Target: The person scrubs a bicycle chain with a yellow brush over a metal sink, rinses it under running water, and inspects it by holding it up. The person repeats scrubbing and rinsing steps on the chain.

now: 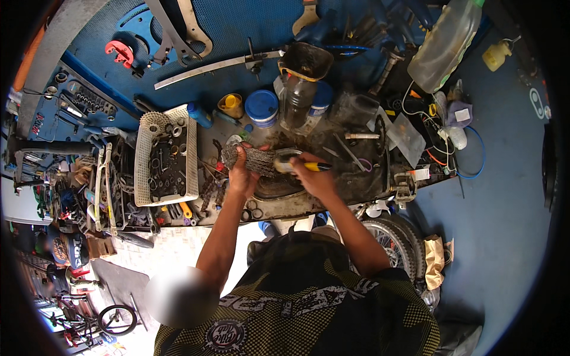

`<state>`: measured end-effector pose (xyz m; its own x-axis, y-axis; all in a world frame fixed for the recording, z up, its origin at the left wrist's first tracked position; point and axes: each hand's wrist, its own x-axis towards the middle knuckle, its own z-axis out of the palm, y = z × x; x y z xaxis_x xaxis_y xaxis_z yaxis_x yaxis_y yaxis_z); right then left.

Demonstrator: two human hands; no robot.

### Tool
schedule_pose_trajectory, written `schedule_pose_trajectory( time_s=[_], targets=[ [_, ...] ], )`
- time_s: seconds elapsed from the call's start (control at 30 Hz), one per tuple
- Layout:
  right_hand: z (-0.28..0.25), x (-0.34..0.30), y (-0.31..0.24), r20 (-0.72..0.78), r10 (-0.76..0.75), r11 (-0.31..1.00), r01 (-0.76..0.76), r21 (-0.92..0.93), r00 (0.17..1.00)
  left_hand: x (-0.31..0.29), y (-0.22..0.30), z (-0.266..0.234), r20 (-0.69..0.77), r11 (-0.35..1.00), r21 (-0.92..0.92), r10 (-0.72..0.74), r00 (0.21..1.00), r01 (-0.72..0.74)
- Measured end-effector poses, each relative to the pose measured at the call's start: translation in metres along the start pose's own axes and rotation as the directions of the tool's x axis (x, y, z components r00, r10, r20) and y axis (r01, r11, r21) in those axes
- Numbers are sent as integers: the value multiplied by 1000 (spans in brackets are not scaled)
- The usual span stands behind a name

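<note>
My left hand (241, 177) is closed around a bundled bicycle chain (256, 161), its dark links lying side by side in several rows. In my right hand (311, 178) is a brush (321, 167) with a yellow and black handle. The brush's pale bristles are at the right end of the chain bundle; whether they touch it I cannot tell. Both hands are over a dark, grimy basin (279, 196) on the workbench, and they partly hide it.
A cream perforated basket (191, 188) of metal parts stands left. Behind are a yellow cup (230, 105), a blue tub (261, 109) and a cut-open dark bottle (297, 98). Cables (436, 121) lie at right. Bicycle wheels (409, 237) stand below the bench's right front edge.
</note>
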<state>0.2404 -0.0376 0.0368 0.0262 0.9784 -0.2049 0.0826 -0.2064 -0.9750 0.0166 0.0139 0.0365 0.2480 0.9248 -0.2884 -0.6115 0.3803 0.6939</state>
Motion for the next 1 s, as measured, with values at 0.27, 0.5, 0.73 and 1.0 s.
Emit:
schedule_pose_trajectory(
  time_s=[0.27, 0.5, 0.73, 1.0],
  targets=[
    [17, -23, 3, -60, -37, 998, 40, 57, 998, 3, -3, 4, -92, 998, 33, 53, 994, -50],
    [31, -26, -4, -36, -282, 952, 284, 118, 959, 6, -12, 25, -114, 998, 47, 54, 992, -49],
    [-34, -8, 8, -175, -101, 862, -2, -507, 979, 21, -10, -3, -186, 965, 260, 65, 980, -15],
    [-2, 7, 9, -93, -112, 843, 45, -536, 989, 7, -26, 0, -210, 995, 100, 23, 978, -2]
  ],
)
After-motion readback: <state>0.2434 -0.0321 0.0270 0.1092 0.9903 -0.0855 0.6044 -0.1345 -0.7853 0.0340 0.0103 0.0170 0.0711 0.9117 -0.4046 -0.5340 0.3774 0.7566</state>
